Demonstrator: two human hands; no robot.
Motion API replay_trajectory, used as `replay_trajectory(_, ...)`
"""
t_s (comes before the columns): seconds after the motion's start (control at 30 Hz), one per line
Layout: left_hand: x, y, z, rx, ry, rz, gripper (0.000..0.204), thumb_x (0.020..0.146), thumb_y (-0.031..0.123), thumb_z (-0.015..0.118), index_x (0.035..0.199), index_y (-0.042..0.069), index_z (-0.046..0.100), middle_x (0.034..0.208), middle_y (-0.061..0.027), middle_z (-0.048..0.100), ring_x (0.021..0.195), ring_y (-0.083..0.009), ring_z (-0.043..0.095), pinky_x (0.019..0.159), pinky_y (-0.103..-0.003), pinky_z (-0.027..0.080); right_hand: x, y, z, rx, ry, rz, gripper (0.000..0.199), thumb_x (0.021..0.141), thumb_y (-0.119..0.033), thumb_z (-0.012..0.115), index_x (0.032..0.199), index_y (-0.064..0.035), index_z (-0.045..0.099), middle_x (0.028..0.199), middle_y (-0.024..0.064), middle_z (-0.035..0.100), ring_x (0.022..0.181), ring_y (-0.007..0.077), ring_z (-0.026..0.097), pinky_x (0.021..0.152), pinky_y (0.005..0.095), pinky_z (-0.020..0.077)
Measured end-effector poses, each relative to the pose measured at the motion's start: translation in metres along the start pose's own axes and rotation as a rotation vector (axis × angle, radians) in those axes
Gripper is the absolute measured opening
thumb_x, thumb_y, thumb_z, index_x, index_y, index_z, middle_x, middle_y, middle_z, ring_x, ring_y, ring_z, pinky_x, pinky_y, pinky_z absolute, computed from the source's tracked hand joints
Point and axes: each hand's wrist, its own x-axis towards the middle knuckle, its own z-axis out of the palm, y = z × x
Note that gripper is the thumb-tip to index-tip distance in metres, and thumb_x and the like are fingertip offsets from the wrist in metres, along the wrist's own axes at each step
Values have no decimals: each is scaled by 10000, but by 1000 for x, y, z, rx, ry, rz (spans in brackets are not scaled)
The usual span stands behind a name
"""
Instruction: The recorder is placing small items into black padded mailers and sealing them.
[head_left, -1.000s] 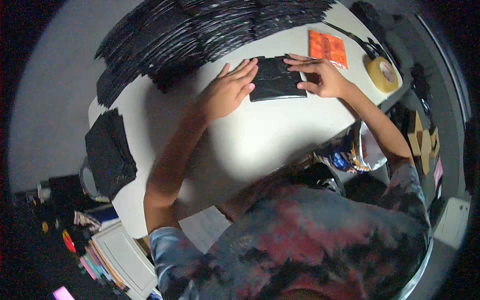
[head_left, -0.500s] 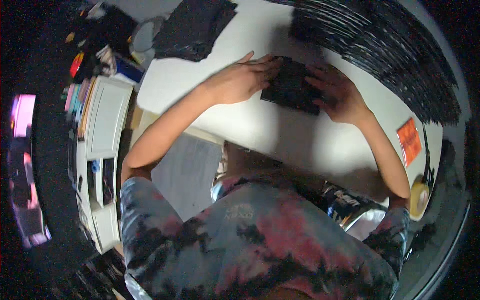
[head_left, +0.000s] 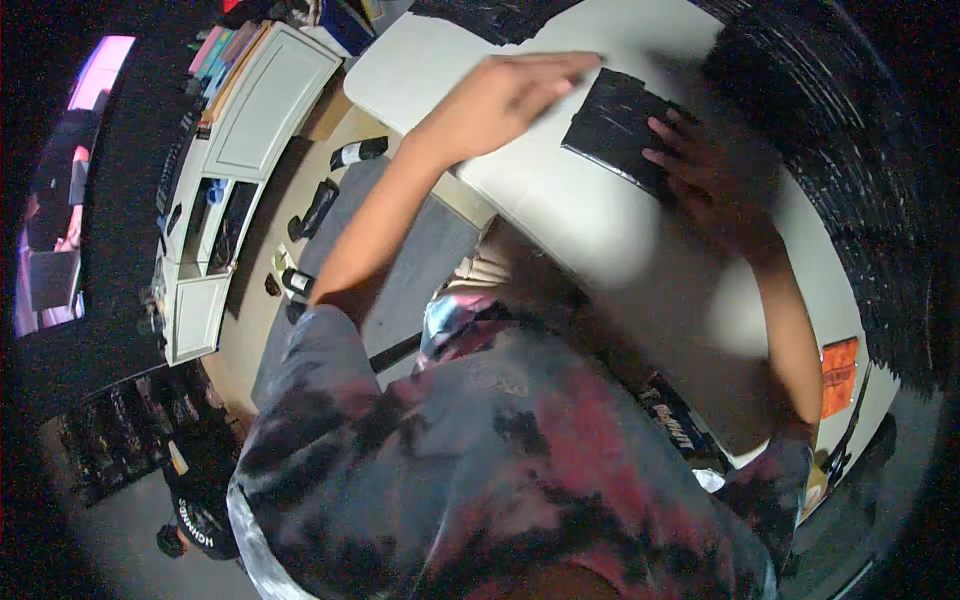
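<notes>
The left hand (head_left: 505, 103), fingers straight, and right hand (head_left: 718, 185), fingers spread, gripped nothing; between them, the black packet (head_left: 622, 122) seemed best smoothed evenly.

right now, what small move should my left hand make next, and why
Probably bring your left hand onto the left side of the flat black packet to steady it: that side lies uncovered on the white table, with only your right hand at the opposite side, and shadow hides how firmly that one presses.
</notes>
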Motion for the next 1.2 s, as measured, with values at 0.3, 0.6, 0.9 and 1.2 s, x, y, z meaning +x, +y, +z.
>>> replay_trajectory(0.3, -175, -7, 27, -521, 824, -583, 400, 1023, 215, 432, 868, -70, 666, 743, -146, 681, 612, -214, 661, 598, -322, 528, 4, -3, -3, 55, -7, 0, 384, 1008, -137, 591, 1388, -103, 638, 1613, 107, 453, 1554, 356, 287, 1274, 512, 201)
replay_trajectory(0.6, -156, 6, 64, -712, 619, -787, 661, 1091, 457, 421, 780, -44, 719, 713, -137, 719, 643, -184, 675, 615, -324, 522, 2, -7, -13, -17, -21, 33, 367, 1022, -200, 587, 1367, -95, 655, 1601, 117, 468, 1555, 336, 296, 1265, 503, 227)
replay_trajectory(0.9, -143, 25, 49, -465, 476, -804, 288, 964, 205, 755, 748, 15, 755, 705, -38, 728, 668, -89, 637, 604, -268, 478, 1, -7, -15, 30, -3, 23, 373, 1014, -201, 605, 1371, -103, 653, 1590, 108, 483, 1547, 355, 305, 1271, 502, 218)
replay_trajectory(1.2, -112, 54, -2, -99, 229, -708, 244, 914, 158, 810, 730, 18, 731, 667, -19, 685, 648, -72, 599, 623, -253, 460, 1, -23, -18, -15, 42, 76, 332, 1026, -254, 599, 1332, -139, 659, 1541, 93, 534, 1492, 358, 393, 1239, 516, 306)
